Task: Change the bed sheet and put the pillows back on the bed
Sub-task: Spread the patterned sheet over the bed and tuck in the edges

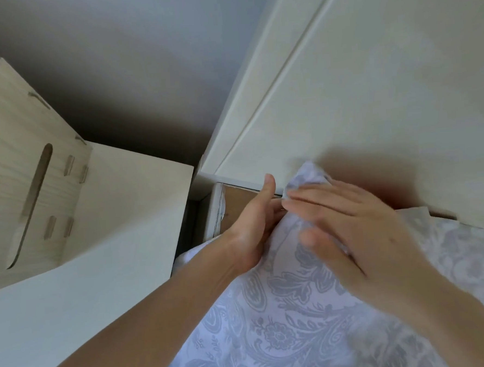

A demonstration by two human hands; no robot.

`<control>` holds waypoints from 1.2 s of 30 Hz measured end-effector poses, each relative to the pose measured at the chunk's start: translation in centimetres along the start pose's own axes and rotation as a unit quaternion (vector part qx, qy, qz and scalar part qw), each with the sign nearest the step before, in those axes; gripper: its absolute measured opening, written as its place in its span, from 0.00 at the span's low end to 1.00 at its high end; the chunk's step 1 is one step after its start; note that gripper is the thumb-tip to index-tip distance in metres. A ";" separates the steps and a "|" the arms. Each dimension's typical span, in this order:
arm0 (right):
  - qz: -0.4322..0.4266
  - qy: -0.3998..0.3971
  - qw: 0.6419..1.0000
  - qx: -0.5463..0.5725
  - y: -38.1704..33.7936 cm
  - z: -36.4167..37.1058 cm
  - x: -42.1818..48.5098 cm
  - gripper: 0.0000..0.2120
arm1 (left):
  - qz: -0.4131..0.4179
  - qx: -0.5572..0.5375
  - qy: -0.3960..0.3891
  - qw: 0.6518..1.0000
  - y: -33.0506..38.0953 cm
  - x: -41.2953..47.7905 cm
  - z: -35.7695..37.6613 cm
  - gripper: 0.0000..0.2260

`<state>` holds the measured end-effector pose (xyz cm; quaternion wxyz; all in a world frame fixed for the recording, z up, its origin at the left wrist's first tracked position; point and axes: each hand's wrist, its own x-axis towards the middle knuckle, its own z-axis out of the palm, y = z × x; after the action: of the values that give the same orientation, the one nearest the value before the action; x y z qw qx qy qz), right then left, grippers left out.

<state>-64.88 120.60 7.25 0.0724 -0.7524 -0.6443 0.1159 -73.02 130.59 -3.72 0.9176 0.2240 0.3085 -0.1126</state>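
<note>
A white bed sheet (286, 322) with a grey floral pattern covers the bed at the bottom right. Its corner is bunched up (305, 176) against the white panel at the head of the bed. My left hand (252, 228) lies side-on against the sheet's left edge at that corner, thumb raised, fingers stretched out and partly hidden under my right hand. My right hand (348, 219), blurred, lies on the bunched corner with straight fingers, pressing it down. No pillow is in view.
A tall white panel (356, 77) rises behind the bed corner. A brown bed-frame edge (236, 203) shows beside my left thumb. To the left stands a white cabinet top (98, 263) with a slotted plywood box (27, 173) on it. Beyond is a grey wall (128, 62).
</note>
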 end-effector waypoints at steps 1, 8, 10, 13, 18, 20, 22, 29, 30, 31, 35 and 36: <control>0.024 -0.053 0.998 -0.003 0.8 0.9 0.6 0.30 | 0.002 0.004 0.012 1.000 -0.2 -0.1 0.0 0.36; 0.319 -0.252 0.864 0.298 4.2 1.0 4.4 0.23 | 0.063 0.049 0.074 0.994 0.0 0.2 0.3 0.23; 0.333 -0.246 0.856 0.310 4.1 1.4 5.0 0.23 | 0.097 0.059 0.081 0.990 0.0 0.8 0.3 0.20; 0.362 -0.226 0.855 0.294 4.3 2.6 5.3 0.31 | 0.071 0.034 0.058 0.995 0.1 0.9 0.0 0.23; 0.306 0.184 0.930 0.085 2.5 2.8 2.6 0.19 | 0.024 0.062 0.026 0.997 0.1 1.4 -1.7 0.31; 0.313 0.337 0.888 0.020 0.7 1.8 -0.2 0.18 | 0.009 0.067 0.026 0.997 0.1 1.9 -1.9 0.34; 0.305 0.305 0.900 0.067 -0.9 2.6 -2.4 0.20 | -0.003 0.076 0.020 0.997 0.3 2.2 -2.3 0.34; 0.197 -0.075 0.976 0.059 1.2 5.4 3.4 0.25 | -0.048 0.040 -0.023 0.998 0.6 3.5 -4.1 0.38; 0.230 -0.131 0.961 0.081 1.8 5.0 4.8 0.24 | -0.051 0.030 -0.021 0.998 0.4 3.9 -4.4 0.37; 0.246 -0.180 0.948 0.093 2.4 5.1 5.7 0.21 | -0.055 0.013 -0.023 0.998 0.2 4.1 -4.8 0.37; 0.262 -0.215 0.936 0.098 2.5 5.2 6.0 0.18 | -0.064 -0.053 -0.064 0.995 -1.6 4.8 -6.7 0.40; 0.269 -0.212 0.934 0.103 2.3 4.9 5.8 0.16 | -0.048 -0.075 -0.042 0.995 -2.1 4.7 -7.1 0.39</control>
<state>-63.23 125.81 1.45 -0.0225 -0.8437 -0.4031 0.3537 -73.70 131.83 -12.35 0.9375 0.1349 0.2877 -0.1421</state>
